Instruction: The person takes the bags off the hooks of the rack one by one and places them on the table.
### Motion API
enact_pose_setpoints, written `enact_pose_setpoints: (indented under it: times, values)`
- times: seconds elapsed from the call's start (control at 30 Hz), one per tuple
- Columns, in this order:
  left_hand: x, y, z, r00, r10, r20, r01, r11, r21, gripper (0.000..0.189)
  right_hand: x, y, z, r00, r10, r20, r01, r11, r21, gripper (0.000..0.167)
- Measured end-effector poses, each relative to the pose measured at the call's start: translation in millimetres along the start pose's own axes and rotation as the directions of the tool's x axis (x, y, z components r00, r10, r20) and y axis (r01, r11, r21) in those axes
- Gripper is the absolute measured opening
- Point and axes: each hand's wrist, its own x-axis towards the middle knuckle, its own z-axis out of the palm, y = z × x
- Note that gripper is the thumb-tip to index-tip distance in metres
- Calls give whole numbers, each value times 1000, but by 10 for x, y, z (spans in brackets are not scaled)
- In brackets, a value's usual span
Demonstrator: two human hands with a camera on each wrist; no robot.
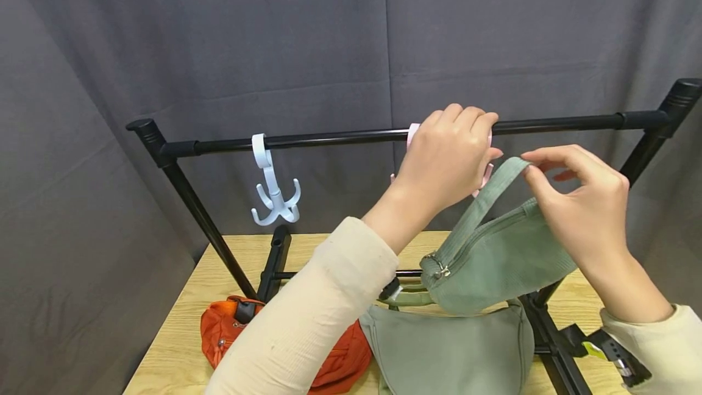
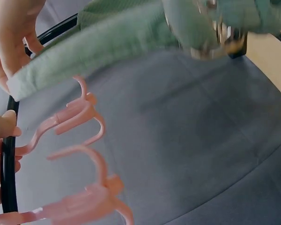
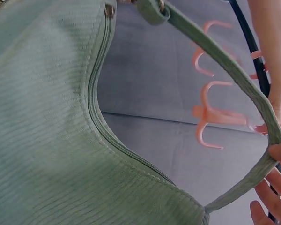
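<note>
A green corduroy shoulder bag (image 1: 510, 264) hangs in the air at the right of the head view, held up by its strap (image 1: 482, 197). My right hand (image 1: 587, 200) pinches the top of that strap between thumb and fingers. My left hand (image 1: 446, 151) grips the black rail (image 1: 340, 138) beside the pink hooks, largely covering them in the head view. In the left wrist view, one pink hook (image 2: 79, 112) and another pink hook (image 2: 91, 201) hang from the rail with bare prongs. The strap is near these prongs, apart from them.
A pale blue hook (image 1: 276, 203) hangs on the rail's left part. On the wooden table (image 1: 175, 334) lie an orange bag (image 1: 345, 358), partly behind my left sleeve, and a grey-green bag (image 1: 455, 352). A grey curtain (image 1: 307, 35) stands behind the rack.
</note>
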Motion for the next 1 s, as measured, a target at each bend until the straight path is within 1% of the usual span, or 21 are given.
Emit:
enact_pose_setpoints:
  times: [0.13,0.23,0.4,0.57,0.67,0.83,1.0]
  values:
    - [5,-6,-9,1000,4,6,-4,1000,-8,36,-31,-67,-67,1000,-27,-5,27,1000,1,15]
    - [12,-6,-31,1000,4,25,-4,1000,-9,36,-53,-125,-103,999,-51,-18,51,999,0,15]
    - [31,-4,-72,997,-25,72,26,1000,-14,37,-54,-192,-137,995,-95,-35,95,995,14,14]
    - [21,-5,-71,993,-53,106,61,996,-70,37,-60,-217,-179,993,-97,-60,98,995,7,14]
    - [2,-12,-58,995,-55,88,63,993,-97,38,-63,-224,-218,994,-86,-73,86,996,-4,14]
    - [-16,-19,-56,998,-44,55,50,993,-105,40,-56,-235,-281,994,-75,-79,74,997,-19,14]
    - [-41,-12,-82,998,-29,60,34,995,-92,46,-64,-248,-338,994,-77,-80,76,997,-12,14]
